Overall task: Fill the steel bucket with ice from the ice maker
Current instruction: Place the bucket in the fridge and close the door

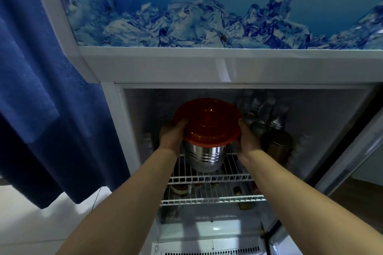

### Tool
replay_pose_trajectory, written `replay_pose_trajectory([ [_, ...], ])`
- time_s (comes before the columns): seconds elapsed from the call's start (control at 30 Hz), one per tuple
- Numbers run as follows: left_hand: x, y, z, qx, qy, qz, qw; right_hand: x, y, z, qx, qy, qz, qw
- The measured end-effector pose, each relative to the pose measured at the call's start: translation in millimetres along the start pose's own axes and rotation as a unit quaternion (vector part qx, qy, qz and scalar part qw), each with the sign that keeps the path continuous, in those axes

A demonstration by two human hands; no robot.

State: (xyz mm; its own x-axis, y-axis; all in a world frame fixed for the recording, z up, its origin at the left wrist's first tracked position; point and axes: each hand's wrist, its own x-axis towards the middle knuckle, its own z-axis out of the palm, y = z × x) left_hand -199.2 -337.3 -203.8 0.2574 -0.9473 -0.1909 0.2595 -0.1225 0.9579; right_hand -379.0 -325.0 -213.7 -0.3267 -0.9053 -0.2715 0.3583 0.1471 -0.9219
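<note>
Two-handed hold: left hand point(172, 134), right hand point(247, 139) clasp steel bucket point(204, 156) at opposite sides by red lid point(207, 122). Likely rigid, smooth, slippery (perhaps cold); grip walls, not lid.

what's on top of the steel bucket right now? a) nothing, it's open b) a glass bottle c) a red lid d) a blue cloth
C: a red lid covers the steel bucket, which the left hand and the right hand grip at its sides over the wire shelf.
</note>
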Motion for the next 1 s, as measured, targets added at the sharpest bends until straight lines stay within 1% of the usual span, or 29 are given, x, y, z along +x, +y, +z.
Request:
replay_pose_trajectory([
  [0.2,-1.0,-13.1,-3.7,0.015,0.001,-0.003,1.000,0.9,10.5,-3.6,0.032,-0.009,-0.008,0.999],
  [0.37,-8.8,-15.7,-3.9,0.042,-0.028,0.008,0.999,-4.2,10.6,-3.1,0.086,-0.010,-0.017,0.996],
  [0.57,-24.3,-7.2,-2.2,0.126,-0.033,0.032,0.991,-22.7,11.3,-9.0,0.053,-0.017,-0.020,0.998],
  [0.67,-41.8,2.4,-6.0,0.152,-0.044,0.029,0.987,-40.6,8.0,-14.3,0.027,-0.015,0.001,1.000],
  [0.8,-73.0,14.7,-16.7,0.136,-0.065,0.019,0.988,-69.9,0.1,-17.5,0.008,0.007,0.040,0.999],
  [0.87,-84.9,21.4,-25.8,0.168,-0.076,0.012,0.983,-89.3,-6.4,-19.4,0.003,0.018,0.062,0.998],
  [0.93,-93.9,25.8,-32.6,0.193,-0.086,0.022,0.977,-105.8,-11.1,-21.6,0.001,0.028,0.074,0.997],
  [1.0,-105.4,35.1,-36.9,0.208,-0.107,0.015,0.972,-125.5,-19.4,-22.3,0.002,0.047,0.080,0.996],
])
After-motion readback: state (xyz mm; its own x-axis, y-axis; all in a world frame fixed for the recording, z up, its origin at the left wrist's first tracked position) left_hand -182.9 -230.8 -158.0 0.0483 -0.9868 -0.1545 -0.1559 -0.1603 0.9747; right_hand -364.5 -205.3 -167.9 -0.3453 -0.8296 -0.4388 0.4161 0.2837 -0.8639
